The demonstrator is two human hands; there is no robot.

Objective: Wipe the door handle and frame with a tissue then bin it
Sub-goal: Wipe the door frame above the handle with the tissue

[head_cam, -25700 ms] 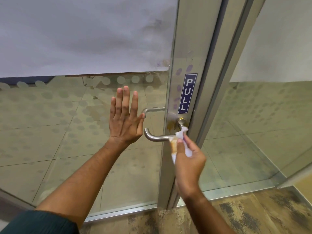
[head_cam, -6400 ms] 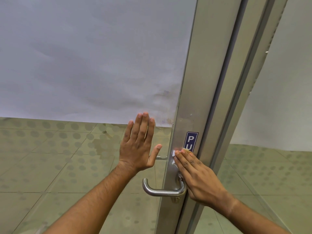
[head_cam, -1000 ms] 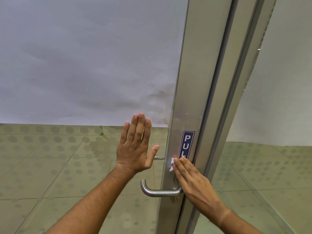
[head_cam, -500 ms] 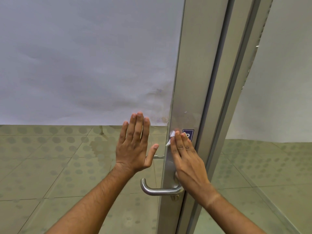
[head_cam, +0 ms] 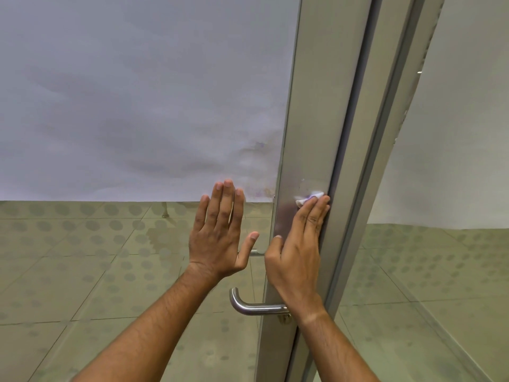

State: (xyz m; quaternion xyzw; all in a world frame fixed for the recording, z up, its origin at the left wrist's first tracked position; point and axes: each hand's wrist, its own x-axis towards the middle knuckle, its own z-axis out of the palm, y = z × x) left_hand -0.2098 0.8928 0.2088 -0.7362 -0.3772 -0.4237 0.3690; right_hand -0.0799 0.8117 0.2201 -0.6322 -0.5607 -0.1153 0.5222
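Your left hand [head_cam: 220,230] lies flat and open on the glass, left of the frame [head_cam: 316,133], gripping nothing. The door handle [head_cam: 256,307] sits low on the frame. Your right hand [head_cam: 298,249] presses the tissue [head_cam: 308,200] flat under its fingertips against the frame, above the handle. The frame's long axis runs upward with open room above; no bin is visible.

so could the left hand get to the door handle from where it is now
Probably yes. The left hand is flat and open on the glass just above the door handle, empty, with nothing between them. The right hand presses the tissue higher on the frame, its wrist near the handle's base only.
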